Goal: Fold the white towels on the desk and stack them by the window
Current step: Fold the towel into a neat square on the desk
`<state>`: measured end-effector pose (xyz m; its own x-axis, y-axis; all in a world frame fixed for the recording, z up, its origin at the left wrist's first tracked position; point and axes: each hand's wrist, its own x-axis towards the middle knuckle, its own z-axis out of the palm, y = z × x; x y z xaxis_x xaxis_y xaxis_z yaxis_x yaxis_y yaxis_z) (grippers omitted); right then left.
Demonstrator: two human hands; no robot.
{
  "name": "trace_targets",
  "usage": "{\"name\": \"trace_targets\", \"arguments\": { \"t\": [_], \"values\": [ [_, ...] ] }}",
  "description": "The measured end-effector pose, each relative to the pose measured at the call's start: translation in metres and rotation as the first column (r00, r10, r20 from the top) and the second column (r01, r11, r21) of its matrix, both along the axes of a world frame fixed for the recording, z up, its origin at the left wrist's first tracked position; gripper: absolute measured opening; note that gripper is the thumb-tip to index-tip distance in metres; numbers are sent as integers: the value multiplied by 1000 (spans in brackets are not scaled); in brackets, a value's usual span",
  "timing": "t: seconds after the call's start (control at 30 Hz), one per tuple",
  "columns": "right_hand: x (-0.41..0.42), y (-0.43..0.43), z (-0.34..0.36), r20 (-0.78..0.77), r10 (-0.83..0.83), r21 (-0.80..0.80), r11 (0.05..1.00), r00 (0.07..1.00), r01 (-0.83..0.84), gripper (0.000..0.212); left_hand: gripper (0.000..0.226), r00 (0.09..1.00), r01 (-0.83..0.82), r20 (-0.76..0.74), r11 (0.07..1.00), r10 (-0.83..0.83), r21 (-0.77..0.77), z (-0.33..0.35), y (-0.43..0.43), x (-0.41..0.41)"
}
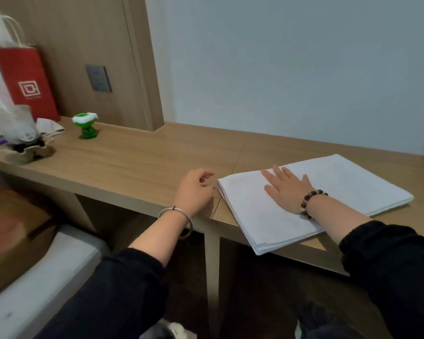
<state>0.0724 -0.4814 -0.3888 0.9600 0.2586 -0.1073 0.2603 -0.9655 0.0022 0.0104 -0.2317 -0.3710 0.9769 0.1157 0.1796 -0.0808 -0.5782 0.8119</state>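
Note:
A white towel (348, 184) lies folded in several layers on the wooden desk (137, 162), its near corner hanging a little past the desk's front edge. My right hand (288, 188) rests flat on the towel's left half with fingers spread. My left hand (194, 189) hovers just left of the towel's folded edge, fingers curled loosely; the fingertips sit at that edge, and I cannot tell whether they pinch it. No window shows in the view.
At the desk's far left stand a red paper bag (26, 79), a green and white toy (86, 126), crumpled white cloth (48, 127) and a cluttered holder (22, 140). A wall socket (99, 78) sits on the wooden panel. A brown bag (12, 236) lies on a white surface at left.

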Motion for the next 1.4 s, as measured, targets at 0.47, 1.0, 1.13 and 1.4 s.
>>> {"name": "trace_targets", "arguments": {
  "t": [0.47, 1.0, 1.13, 1.4],
  "values": [
    [-4, -2, 4, 5, 37, 10, 999, 999, -37, 54, 14, 986, 163, 2, 968, -167, 188, -3, 8, 35],
    [-3, 0, 0, 15, 10, 22, 1000, 1000, -10, 55, 35, 825, 305, -556, 910, -105, 282, 43, -3, 63],
    [-2, -1, -1, 20, 15, 30, 999, 1000, -15, 55, 39, 783, 350, -609, 900, -129, 260, 47, 1, 68],
    [-5, 0, 1, 27, 2, 47, 999, 1000, -3, 56, 34, 824, 309, -567, 852, -16, 423, 39, -9, 74]
  ]
}}
